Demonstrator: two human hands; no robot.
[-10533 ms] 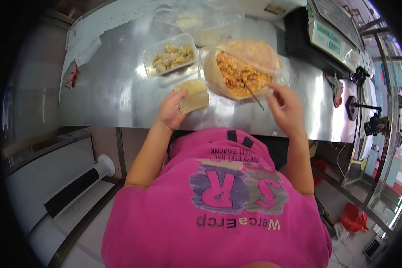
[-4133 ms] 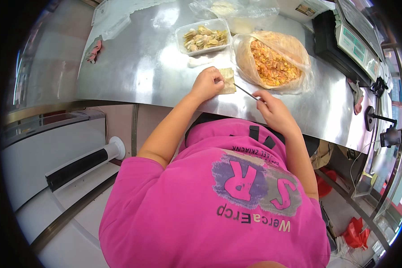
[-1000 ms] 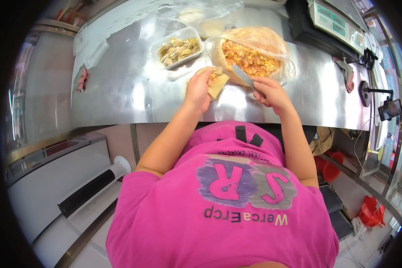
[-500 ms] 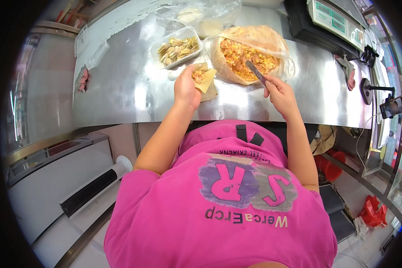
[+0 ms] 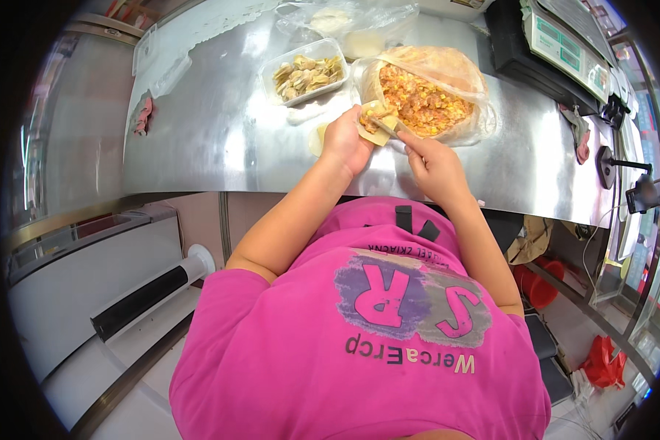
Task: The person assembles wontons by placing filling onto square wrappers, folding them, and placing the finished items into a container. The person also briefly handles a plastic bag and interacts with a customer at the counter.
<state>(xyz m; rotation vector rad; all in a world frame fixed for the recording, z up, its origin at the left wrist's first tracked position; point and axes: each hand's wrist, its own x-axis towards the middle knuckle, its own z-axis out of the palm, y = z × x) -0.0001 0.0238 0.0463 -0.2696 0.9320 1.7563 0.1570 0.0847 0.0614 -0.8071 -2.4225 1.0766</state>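
Observation:
My left hand [image 5: 349,143] is closed round a thin yellow dumpling wrapper [image 5: 377,135] with orange filling on it. In my right hand [image 5: 434,163] is the handle of a flat metal spatula [image 5: 383,126], whose blade lies against the filling on the wrapper. Just beyond, a clear plastic bag [image 5: 427,57] stands folded back around a mound of chopped orange and yellow filling [image 5: 425,99]. More wrappers [image 5: 317,139] lie on the counter, partly hidden by my left hand. Left of the bag, a clear plastic tub [image 5: 265,78] holds several folded dumplings [image 5: 306,77].
The steel counter [image 5: 213,132] reaches to my waist. A clear bag with pale dough-like contents [image 5: 345,26] lies at the back. At the far right are a scale [image 5: 565,44] and a phone on a stand [image 5: 644,194]. Pink cloths lie near both sides.
My right hand has brought the spatula left from the filling bag to the wrapper. My left hand and the wrapper have shifted right, toward the bag. The whole view has also shifted slightly.

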